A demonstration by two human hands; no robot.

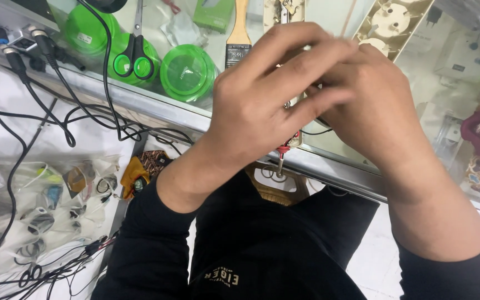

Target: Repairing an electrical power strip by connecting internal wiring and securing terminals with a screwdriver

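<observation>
Left hand (262,97) and right hand (370,105) clasped together over a mostly hidden small object, grip contents unclear, red-tipped tool (284,153) just below them, green-handled scissors (134,58) well left, paintbrush (239,41) just behind left hand

Glossy green plastic lids (188,72), wood-handled brush (239,33).

Glass counter (329,150), scissors (134,58) (green-handled), paintbrush (238,39)

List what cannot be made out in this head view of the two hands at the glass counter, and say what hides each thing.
- What the left hand and right hand hold: covered by the clasped fingers; only a red-tipped tool end shows below.
- Paintbrush: handle cut off by the top edge.
- Scissors: blade tips cut off by the top edge.
- Beige socket strip: partly behind the hands.
</observation>
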